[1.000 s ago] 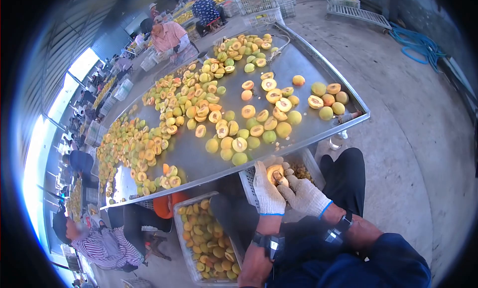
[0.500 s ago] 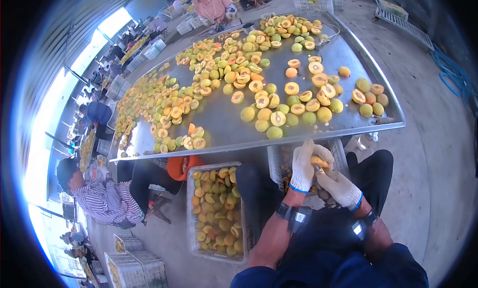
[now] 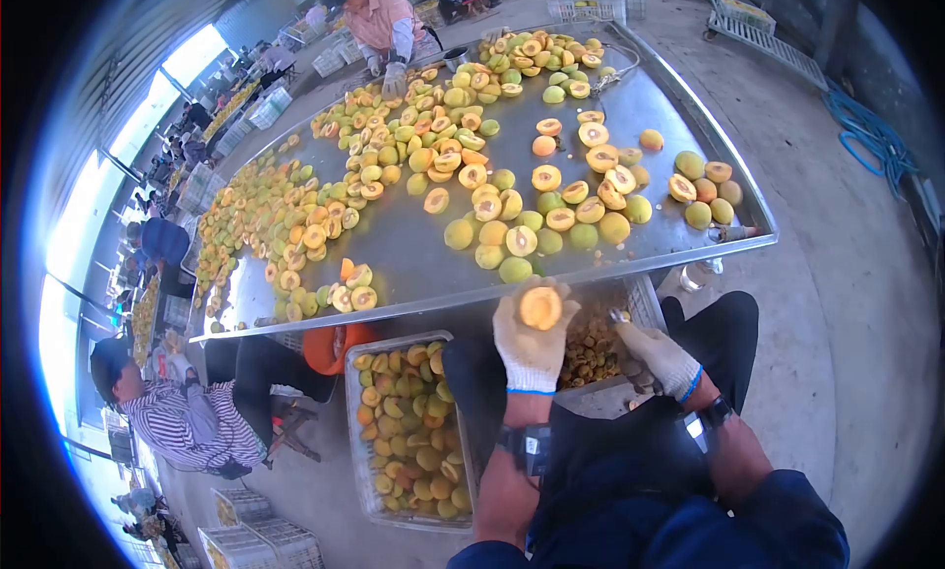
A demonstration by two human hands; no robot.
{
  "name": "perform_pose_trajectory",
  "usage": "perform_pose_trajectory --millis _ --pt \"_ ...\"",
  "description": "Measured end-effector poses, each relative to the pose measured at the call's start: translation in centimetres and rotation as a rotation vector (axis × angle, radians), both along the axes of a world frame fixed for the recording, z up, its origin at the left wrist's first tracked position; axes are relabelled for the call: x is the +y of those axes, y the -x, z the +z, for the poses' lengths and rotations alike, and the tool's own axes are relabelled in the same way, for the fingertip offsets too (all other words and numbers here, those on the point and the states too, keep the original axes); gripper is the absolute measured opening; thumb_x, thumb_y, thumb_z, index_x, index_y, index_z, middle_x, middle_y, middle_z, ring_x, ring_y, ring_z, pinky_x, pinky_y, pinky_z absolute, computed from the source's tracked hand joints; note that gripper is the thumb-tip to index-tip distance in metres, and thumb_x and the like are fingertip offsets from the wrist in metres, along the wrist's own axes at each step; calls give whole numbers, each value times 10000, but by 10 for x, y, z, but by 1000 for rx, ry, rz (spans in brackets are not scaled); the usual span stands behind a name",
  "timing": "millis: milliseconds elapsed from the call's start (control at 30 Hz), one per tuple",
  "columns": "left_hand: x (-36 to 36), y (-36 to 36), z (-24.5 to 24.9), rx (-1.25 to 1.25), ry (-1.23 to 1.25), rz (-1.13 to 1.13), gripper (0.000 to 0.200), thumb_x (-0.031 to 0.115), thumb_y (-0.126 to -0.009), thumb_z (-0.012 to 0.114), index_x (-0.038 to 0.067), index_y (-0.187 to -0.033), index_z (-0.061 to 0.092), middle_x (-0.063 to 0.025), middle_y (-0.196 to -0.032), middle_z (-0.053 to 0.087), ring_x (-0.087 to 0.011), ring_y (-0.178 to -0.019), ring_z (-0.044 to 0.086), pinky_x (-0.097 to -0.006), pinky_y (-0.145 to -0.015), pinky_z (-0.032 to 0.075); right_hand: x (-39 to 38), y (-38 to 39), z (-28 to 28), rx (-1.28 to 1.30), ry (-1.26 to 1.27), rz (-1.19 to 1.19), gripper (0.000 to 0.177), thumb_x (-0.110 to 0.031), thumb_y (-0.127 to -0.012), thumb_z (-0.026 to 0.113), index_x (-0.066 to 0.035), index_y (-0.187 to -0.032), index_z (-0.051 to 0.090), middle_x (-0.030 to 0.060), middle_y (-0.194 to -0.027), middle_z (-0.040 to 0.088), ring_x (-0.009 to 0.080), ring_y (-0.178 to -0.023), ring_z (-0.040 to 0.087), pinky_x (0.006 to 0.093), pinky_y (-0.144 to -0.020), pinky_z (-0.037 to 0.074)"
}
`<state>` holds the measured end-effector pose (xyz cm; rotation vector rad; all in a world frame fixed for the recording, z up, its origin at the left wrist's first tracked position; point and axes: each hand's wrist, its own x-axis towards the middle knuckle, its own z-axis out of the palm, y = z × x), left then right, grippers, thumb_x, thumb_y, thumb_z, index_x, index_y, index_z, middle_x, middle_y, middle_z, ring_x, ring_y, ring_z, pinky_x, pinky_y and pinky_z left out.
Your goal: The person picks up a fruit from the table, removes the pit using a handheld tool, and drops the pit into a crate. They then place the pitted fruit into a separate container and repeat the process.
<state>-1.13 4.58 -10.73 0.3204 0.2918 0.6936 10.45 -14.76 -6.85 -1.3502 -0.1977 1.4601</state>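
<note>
My left hand (image 3: 530, 345), in a white knitted glove, is turned palm up just below the table's near edge. It holds a yellow peach half (image 3: 540, 308) with the cut face up and a hollow in its middle. To its right, my gloved right hand (image 3: 665, 361) is closed around a small tool with a metal tip (image 3: 618, 316); the rest of the tool is hidden in the fingers. Under both hands stands a crate (image 3: 645, 303) holding brown pits and scraps (image 3: 591, 350). Cut and whole peaches (image 3: 520, 240) lie on the metal table (image 3: 394, 274) ahead.
A crate full of peach halves (image 3: 411, 426) stands on the floor by my left leg. A person in a striped top (image 3: 192, 416) sits at left; another in a pink shirt (image 3: 379, 23) works across the table. A blue hose (image 3: 871, 136) lies at right.
My hands, together earlier, are now apart. The left has moved left and shows the peach half's cut face; the right has drawn away with the tool. The person across reaches onto the fruit.
</note>
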Motion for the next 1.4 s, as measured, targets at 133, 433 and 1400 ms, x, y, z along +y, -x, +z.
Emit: perform_pose_trajectory --millis 133,433,1400 --pt "37 43 11 -73 -139 87 572 378 -964 644 -12 -1381 599 -172 -1299 671 -360 -1239 630 -523 -984 550 7 1 -38 -183 28 -37 451 -539 -1072 544 -116 -917 569 -23 -643 500 67 -445 415 244 -403 325" --pt "142 229 -38 1221 -480 726 464 293 -1004 665 -20 -1342 607 -113 -1203 661 -244 -1106 629 -396 -896 562 12 6 -40 -153 201 -179 357 -439 -1089 543 -124 -922 553 -43 -671 501 49 -470 452 223 -417 366" --pt "234 280 -148 2290 -975 693 289 143 -899 654 52 -1149 766 -253 -1085 708 -421 -1021 678 -514 -885 548 45 29 -34 -212 268 -50 327 -387 -1093 543 -89 -961 559 -21 -676 520 75 -468 470 253 -436 403"
